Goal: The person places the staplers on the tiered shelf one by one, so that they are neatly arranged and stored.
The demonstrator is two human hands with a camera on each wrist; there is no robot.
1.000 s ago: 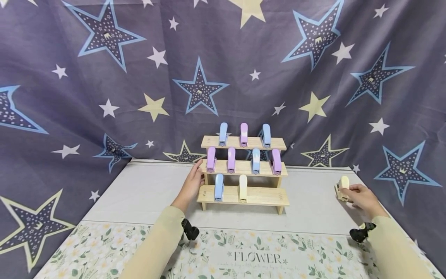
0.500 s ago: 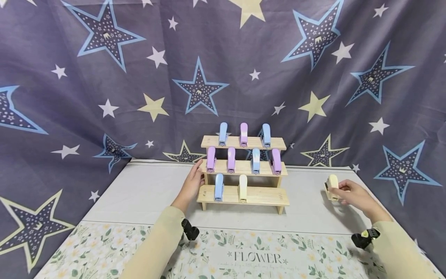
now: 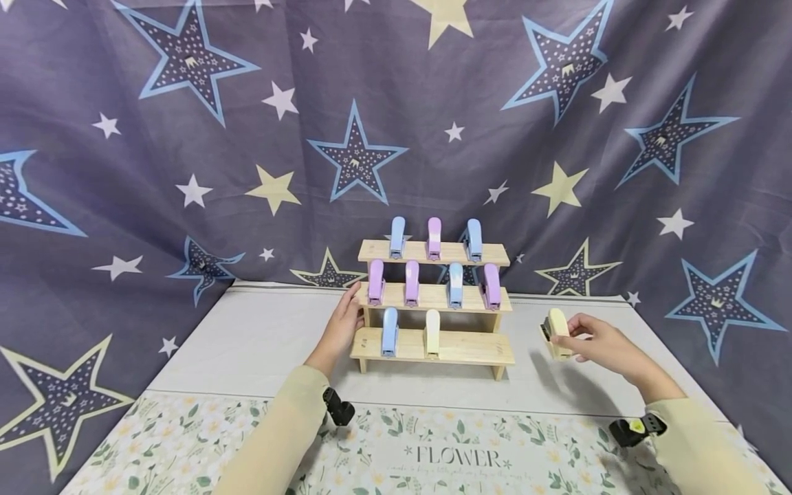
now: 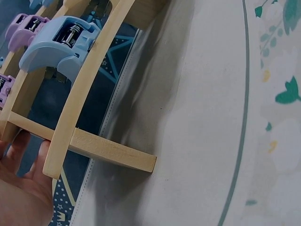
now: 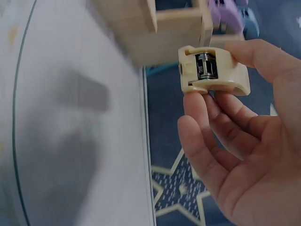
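Observation:
My right hand (image 3: 609, 347) pinches a cream stapler (image 3: 559, 333) just above the white table, right of a three-tier wooden stand (image 3: 473, 348). In the right wrist view the thumb is on one side of the stapler (image 5: 214, 70) and the fingertips on the other. My left hand (image 3: 339, 331) holds the stand's left side at the middle shelf; in the left wrist view its fingers (image 4: 40, 160) reach behind the wood. A blue stapler (image 3: 389, 333) and another cream stapler (image 3: 432, 335) stand on the bottom shelf, with a bare stretch of wood to their right.
Purple and blue staplers line the middle shelf (image 3: 433, 297), among them a purple stapler (image 3: 491, 287) at its right end. Three more stand on the top shelf (image 3: 371, 251). Behind hangs a star-patterned curtain (image 3: 433, 172); a floral mat (image 3: 204, 440) covers the table's front.
My right hand has lifted the cream stapler off the table's right side and carried it left toward the stand. The left hand stays at the stand's left side.

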